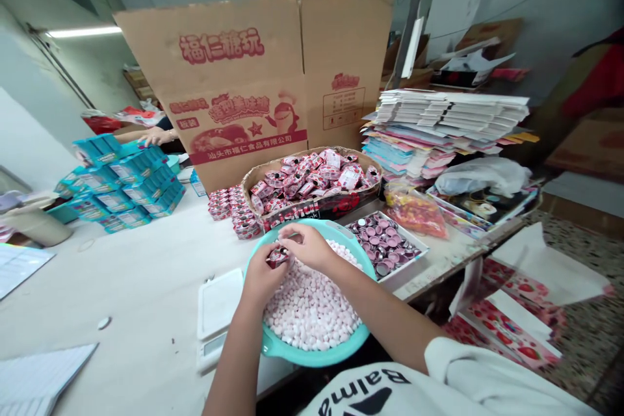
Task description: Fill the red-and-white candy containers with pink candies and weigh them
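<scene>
My left hand is closed around a small pink-and-red patterned box with a dark round opening, above a turquoise basin. Pale pink and white candies fill much of the basin. My right hand is at the box's top, its fingertips pinched together; whatever is between them is too small to make out. Behind the basin, a low carton holds many similar patterned boxes. To its right, round pink-lined caps lie in a white tray.
A white scale stands left of the basin. Turquoise boxes are stacked at the far left, near another person's hand. A tall cardboard sheet rises behind. Flat printed cartons are piled at the back right. One loose cap lies on the table.
</scene>
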A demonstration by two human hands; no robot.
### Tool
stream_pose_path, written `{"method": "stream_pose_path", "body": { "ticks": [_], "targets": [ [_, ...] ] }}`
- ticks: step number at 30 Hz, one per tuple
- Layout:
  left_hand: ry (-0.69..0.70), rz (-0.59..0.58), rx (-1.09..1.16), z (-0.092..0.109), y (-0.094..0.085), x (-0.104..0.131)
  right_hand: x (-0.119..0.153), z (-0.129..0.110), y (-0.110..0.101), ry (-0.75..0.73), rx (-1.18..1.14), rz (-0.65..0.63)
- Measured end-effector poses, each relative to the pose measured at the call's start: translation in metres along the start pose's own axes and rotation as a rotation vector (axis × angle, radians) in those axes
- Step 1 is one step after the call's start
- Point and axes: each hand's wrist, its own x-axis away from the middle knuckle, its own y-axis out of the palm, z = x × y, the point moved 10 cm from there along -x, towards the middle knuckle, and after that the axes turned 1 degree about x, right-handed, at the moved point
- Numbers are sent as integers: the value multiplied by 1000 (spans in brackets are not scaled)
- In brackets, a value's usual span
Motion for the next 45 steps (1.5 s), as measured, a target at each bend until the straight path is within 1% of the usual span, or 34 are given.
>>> {"method": "stream_pose_path", "body": {
  "ticks": [3, 8, 11, 13, 15, 17, 19, 21, 22, 23, 25, 27, 29, 30, 31, 32, 33, 35, 37, 39, 42, 45],
  "targets": [
    [-19, 3, 0, -2, 0, 0, 1, 0, -3, -1, -64, 10],
    [-47, 7, -18, -3, -1, 2, 0, 7, -24, 19, -121, 76],
    [-53, 10, -32, -1, -2, 1, -2, 11, -22, 32, -144, 30],
    [-53, 7, -36, 0, -2, 1, -2, 12, -17, 30, -139, -6],
    [-56, 11, -36, 1, -1, 1, -2, 12, -17, 24, -111, -2],
    [-68, 34, -37, 2, -2, 1, -2, 11, -22, 16, -65, 34],
    [-85, 84, -36, 2, -8, 2, -2, 11, -29, 9, -11, 67],
    [-101, 152, -30, 4, -22, 5, -2, 10, -34, 3, 46, 79],
    [-109, 192, -26, 4, -34, 7, -2, 10, -35, 0, 75, 76],
    [-118, 232, -23, 4, -48, 11, -2, 10, -35, -1, 104, 67],
    [-147, 314, -22, -2, -84, 23, -2, 11, -31, -1, 160, 33],
    [-194, 391, -32, -15, -123, 39, 0, 14, -23, 3, 210, -28],
    [-248, 443, -54, -33, -158, 57, 3, 17, -12, 5, 260, -116],
    [-271, 457, -67, -42, -171, 65, 6, 18, -6, 6, 284, -166],
    [-288, 459, -79, -51, -181, 72, 9, 20, 0, 7, 307, -217],
    [-302, 448, -88, -60, -187, 76, 12, 22, 4, 9, 329, -265],
    [-312, 430, -95, -68, -189, 80, 16, 24, 8, 14, 350, -311],
    [-325, 383, -100, -84, -188, 82, 23, 28, 14, 31, 389, -392],
    [-332, 335, -100, -97, -181, 81, 28, 32, 17, 48, 419, -458],
    [-329, 286, -98, -106, -173, 79, 31, 35, 19, 58, 441, -505],
    [-307, 212, -107, -110, -162, 77, 32, 36, 19, 67, 470, -540],
    [-264, 161, -129, -106, -155, 74, 32, 37, 21, 71, 499, -557]
  ]
}}
